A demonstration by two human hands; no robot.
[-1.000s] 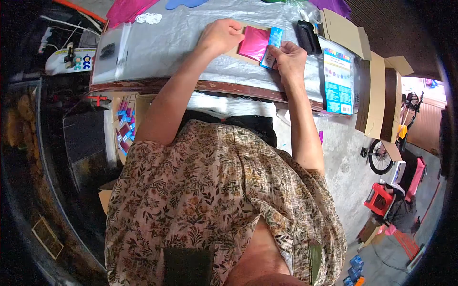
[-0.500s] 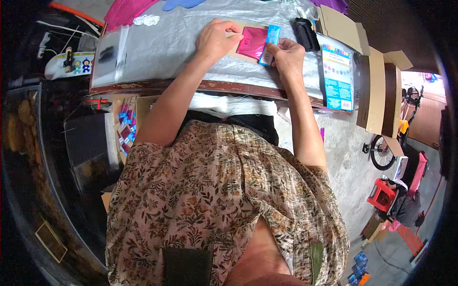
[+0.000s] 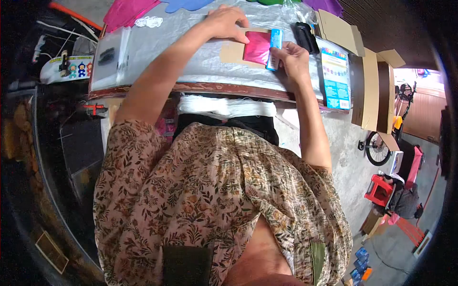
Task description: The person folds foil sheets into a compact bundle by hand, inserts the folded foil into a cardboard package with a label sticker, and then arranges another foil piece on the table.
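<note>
A shiny magenta packet [image 3: 257, 47] with a blue printed strip [image 3: 276, 38] along its right side lies over a tan cardboard piece [image 3: 231, 52] on the silver-covered table. My right hand [image 3: 293, 58] pinches the blue strip at its right edge, thumb on top. At the upper left of the packet is my left hand [image 3: 228, 22], fingers spread and curved, with the thumb near the packet's top left corner. Nothing shows held in it. Close to my right hand lies a black tray [image 3: 306, 38].
A blue printed package [image 3: 336, 78] lies at the table's right end beside open cardboard boxes [image 3: 366, 90]. White cord [image 3: 149, 21] and magenta cloth [image 3: 128, 13] are at the back left. A white yarn bundle [image 3: 224, 107] hangs below the table's front edge [image 3: 205, 88].
My left hand has moved up and away from the cardboard's left part, and its fingers have opened. The packet and my right hand have shifted slightly right.
</note>
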